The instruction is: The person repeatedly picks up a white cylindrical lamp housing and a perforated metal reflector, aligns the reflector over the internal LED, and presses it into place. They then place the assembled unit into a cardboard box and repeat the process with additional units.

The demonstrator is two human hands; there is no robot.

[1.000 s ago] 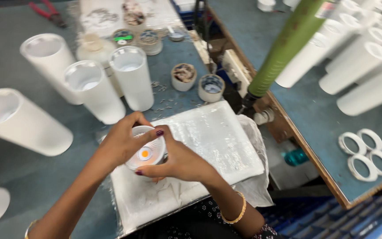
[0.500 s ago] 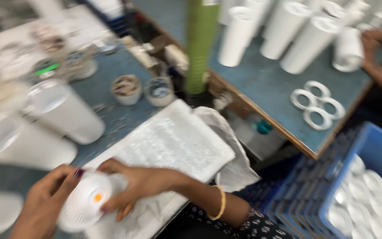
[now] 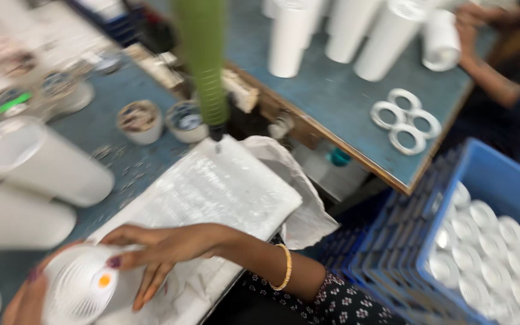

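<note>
We work at a grey-blue bench point(image 3: 139, 162), where a white plastic-wrapped pad point(image 3: 212, 186) lies before us as the working surface. At three o'clock a blue crate point(image 3: 428, 210) sits low beside the bench, filled with rows of white round parts within arm's reach. At nine o'clock white cylinders point(image 3: 37, 162) lie on their sides and crowd the left of the bench. At twelve o'clock a green-sleeved tool point(image 3: 206, 66) hangs over the pad's far edge.

At seven o'clock we hold a white ribbed cap point(image 3: 82, 289) with an orange centre dot, tilted toward us. Our right hand point(image 3: 164, 247) grips its rim from above, fingers spread; our left hand point(image 3: 25, 301) cups it underneath, fingers curled around it.

At one o'clock another person's hand point(image 3: 470, 24) holds a white cylinder.
</note>
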